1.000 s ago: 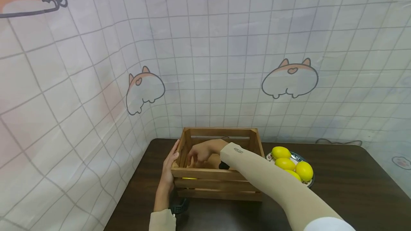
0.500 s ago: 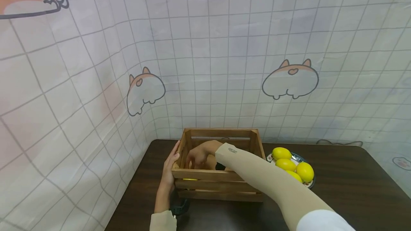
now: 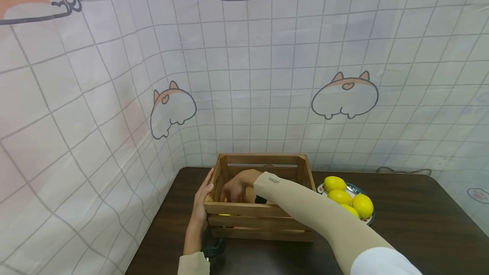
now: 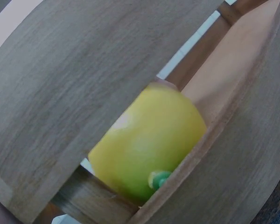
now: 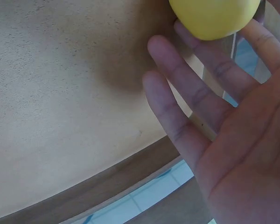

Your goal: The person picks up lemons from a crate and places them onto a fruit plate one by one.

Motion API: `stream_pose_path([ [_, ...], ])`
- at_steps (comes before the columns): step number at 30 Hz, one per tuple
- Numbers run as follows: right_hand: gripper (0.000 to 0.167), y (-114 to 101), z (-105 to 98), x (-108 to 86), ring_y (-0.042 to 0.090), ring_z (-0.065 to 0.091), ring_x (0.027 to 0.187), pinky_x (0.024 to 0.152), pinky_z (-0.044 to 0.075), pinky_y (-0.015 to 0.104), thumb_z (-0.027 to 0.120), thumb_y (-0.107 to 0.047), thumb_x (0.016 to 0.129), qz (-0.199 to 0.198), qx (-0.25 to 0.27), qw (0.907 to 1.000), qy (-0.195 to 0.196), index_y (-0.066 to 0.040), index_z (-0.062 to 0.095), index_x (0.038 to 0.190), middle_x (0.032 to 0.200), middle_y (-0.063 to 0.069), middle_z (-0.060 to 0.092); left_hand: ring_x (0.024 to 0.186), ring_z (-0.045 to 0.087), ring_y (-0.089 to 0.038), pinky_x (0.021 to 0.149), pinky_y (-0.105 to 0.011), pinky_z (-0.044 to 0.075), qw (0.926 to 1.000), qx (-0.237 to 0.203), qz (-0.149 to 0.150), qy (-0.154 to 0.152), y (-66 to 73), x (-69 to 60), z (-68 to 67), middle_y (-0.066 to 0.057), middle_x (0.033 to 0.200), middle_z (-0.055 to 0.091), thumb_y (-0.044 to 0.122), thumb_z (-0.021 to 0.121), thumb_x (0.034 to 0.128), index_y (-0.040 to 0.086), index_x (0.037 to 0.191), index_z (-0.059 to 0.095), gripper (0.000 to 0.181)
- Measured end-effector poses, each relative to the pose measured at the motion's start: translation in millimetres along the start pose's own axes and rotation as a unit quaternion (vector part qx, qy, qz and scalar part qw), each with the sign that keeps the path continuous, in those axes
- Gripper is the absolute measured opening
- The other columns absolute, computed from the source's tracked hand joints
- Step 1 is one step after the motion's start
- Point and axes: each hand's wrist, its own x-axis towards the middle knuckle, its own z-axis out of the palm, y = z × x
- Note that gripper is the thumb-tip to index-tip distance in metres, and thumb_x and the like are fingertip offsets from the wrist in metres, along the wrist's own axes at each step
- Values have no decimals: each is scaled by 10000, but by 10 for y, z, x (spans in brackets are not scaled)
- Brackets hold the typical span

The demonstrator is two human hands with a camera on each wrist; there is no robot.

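Note:
A slatted wooden crate stands on the dark table. My left hand rests along its outer left end, fingers straight. Inside the crate's near left corner is my right hand, reaching down over the front. In the right wrist view its thumb and first fingers hold a yellow lemon at the top edge, while the other fingers stretch out over the crate's pale floor. The left wrist view catches a lemon with a green tip through a gap between slats, a fingertip at its upper end.
A patterned plate with several lemons stands to the right of the crate. Behind the table hangs a white gridded cloth with cartoon dogs. A dark cable lies by the back edge.
My right hand has moved slightly deeper into the crate's near left corner, its forearm shifting left. The left hand stays on the crate's left end.

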Motion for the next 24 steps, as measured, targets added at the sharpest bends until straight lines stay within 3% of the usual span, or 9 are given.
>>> stream_pose_path([
  [11,438,-66,28,-4,161,674,1072,907,603,369,688,-42,948,219,251,9992,-209,-218,663,1349,1274,52,674,1589,148,-290,1263,-610,98,10000,70,29,11,13,0,2,11,1705,234,311,395,1063,204,1634,296,589],
  [19,475,-36,44,6,220,680,1117,942,593,402,682,6,934,348,413,9985,-102,-228,658,1347,1389,111,624,1590,139,-283,1265,-608,93,10000,51,12,-26,8,-6,2,11,1705,230,312,394,1064,242,1627,312,574],
  [24,530,2,28,-4,180,665,1150,909,600,342,720,-37,921,375,268,9989,36,-225,618,1406,1446,84,587,1582,166,-271,1264,-605,109,10000,25,30,-15,11,-2,4,27,1701,242,311,394,1063,244,1625,319,571],
])
